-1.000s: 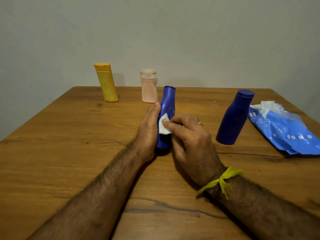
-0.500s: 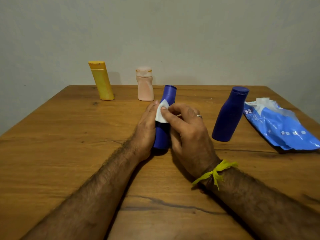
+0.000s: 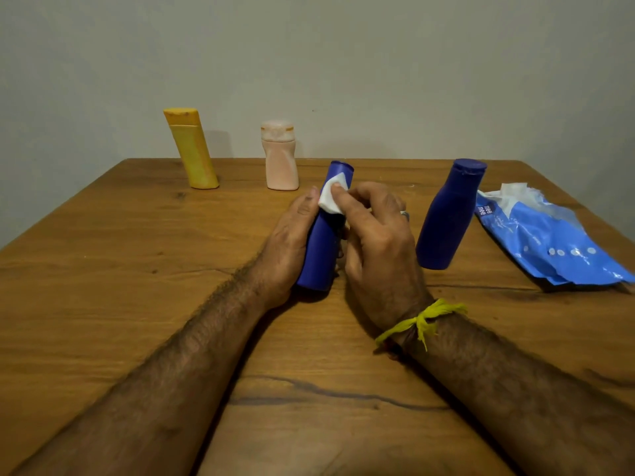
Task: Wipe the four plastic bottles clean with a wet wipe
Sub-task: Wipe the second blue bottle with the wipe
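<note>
**Wiping held blue bottle, mid-counter**

Left hand [image 3: 292, 242] wrapped round slim blue bottle [image 3: 321, 249], thumb along its left side, bottle base down on wooden counter [image 3: 103, 304] about midway between near and far edges, top tilted toward far edge. Right hand [image 3: 374, 242] with fingers [image 3: 343, 197] curled, pinching white wet wipe [image 3: 331, 199] and pressing it against bottle's upper part just under cap. Ring on right hand, yellow thread [image 3: 421, 321] tied at right wrist. Second blue bottle [image 3: 448, 218] upright just right of right hand, apart from it. Yellow bottle [image 3: 192, 149] and pale pink bottle [image 3: 280, 158] upright along far edge, left of centre, well apart from hands. Blue wipes pack [image 3: 546, 238] flat near right edge, white sheet sticking out of its far end.
</note>
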